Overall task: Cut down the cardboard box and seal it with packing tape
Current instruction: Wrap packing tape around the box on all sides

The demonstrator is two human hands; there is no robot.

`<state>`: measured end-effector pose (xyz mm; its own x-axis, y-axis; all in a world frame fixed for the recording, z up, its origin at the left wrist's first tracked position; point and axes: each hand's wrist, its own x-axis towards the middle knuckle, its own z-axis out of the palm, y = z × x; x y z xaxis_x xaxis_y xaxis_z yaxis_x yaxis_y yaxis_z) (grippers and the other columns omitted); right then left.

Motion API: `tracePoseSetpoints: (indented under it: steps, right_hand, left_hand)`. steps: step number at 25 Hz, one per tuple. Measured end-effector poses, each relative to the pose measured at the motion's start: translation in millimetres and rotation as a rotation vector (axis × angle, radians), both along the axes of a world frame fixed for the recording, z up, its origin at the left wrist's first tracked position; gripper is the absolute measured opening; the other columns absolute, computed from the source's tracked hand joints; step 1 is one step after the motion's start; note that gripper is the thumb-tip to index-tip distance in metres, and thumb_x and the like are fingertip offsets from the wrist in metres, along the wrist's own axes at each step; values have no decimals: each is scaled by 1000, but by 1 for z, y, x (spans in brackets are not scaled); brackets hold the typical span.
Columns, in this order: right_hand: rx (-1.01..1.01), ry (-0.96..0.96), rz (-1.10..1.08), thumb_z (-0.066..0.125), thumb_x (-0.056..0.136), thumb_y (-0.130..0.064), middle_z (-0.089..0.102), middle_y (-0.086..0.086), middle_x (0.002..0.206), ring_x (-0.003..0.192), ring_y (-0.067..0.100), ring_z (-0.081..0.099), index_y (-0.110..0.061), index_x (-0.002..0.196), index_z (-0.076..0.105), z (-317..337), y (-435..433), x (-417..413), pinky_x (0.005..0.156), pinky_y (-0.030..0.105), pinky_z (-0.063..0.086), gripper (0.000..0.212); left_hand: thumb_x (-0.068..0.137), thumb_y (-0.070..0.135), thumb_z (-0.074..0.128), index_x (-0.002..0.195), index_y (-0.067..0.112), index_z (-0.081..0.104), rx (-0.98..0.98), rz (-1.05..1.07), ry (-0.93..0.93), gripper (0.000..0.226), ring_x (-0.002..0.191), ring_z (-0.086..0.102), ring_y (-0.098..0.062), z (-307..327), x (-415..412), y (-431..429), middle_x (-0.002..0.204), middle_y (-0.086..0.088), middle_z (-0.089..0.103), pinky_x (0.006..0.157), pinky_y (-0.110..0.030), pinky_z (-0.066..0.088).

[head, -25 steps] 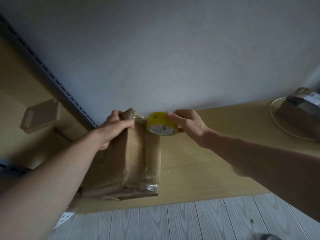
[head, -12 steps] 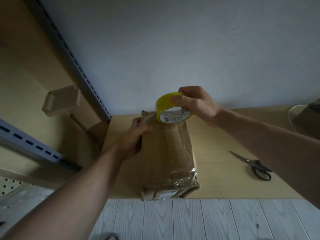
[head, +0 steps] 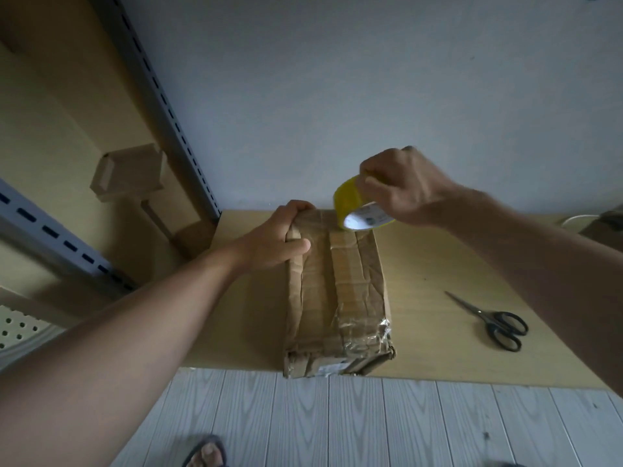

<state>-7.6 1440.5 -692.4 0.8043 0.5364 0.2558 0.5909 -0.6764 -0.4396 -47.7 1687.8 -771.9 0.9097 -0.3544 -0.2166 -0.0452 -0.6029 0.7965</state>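
Observation:
A crumpled, flattened cardboard box [head: 340,298] lies lengthwise on the wooden table [head: 438,358], its near end at the table's front edge. Shiny tape covers its near right corner. My left hand [head: 279,237] grips the box's far left corner, thumb across the top. My right hand [head: 401,187] holds a yellow roll of packing tape [head: 354,207] tilted just above the box's far end. A strip of tape runs from the roll along the middle of the box's top.
Black-handled scissors [head: 488,318] lie on the table to the right of the box. A grey slotted shelf upright [head: 161,106] stands at the left by the wall. Something brown [head: 606,224] sits at the table's far right edge. My sandalled foot [head: 205,453] is on the plank floor below.
My right hand has lifted the tape roll up and to the right off the box's far end. My left hand has slid up onto the far left corner. The view has dropped lower.

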Motion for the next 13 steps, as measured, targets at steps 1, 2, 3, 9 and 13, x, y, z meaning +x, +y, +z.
tracePoseSetpoints:
  steps: [1, 2, 3, 9, 13]
  right_hand:
    - [-41, -29, -2, 40, 83, -35, 39, -1, 50, 48, 19, 39, -18, 54, 39, 1, -8, 2, 50, 33, 33, 34]
    - [-84, -44, -4, 37, 81, -34, 39, 1, 49, 48, 22, 41, -18, 54, 38, 0, -16, 3, 50, 34, 34, 32]
    - [-125, -58, -4, 36, 81, -34, 41, 3, 50, 49, 25, 43, -16, 55, 39, -3, -23, 3, 49, 34, 36, 32]
    - [-379, -103, -45, 42, 80, -42, 50, -3, 50, 49, 21, 50, -15, 57, 49, -24, -50, 4, 51, 24, 30, 36]
    - [-391, -99, -78, 49, 87, -41, 52, -3, 52, 49, 17, 49, -18, 58, 47, -48, -54, 6, 51, 22, 27, 36]
  left_hand:
    - [79, 43, 55, 138, 35, 35, -2, -19, 14, 62, 118, 53, -8, 0, 0, 2, 129, 5, 50, 100, -29, 44]
    - [82, 41, 56, 140, 32, 34, -2, -27, 28, 63, 117, 55, -10, 0, 0, 2, 127, 4, 52, 99, -29, 45]
    - [84, 38, 55, 142, 30, 32, 2, -33, 36, 63, 115, 56, -10, -1, 1, 2, 126, 2, 54, 98, -28, 46]
    - [85, 44, 55, 140, 35, 25, 66, -80, 57, 63, 112, 54, -8, 4, 7, 1, 128, 3, 52, 95, -19, 43]
    - [89, 43, 56, 140, 37, 23, 83, -83, 91, 61, 98, 53, 0, 6, 8, 3, 111, 5, 54, 92, -23, 39]
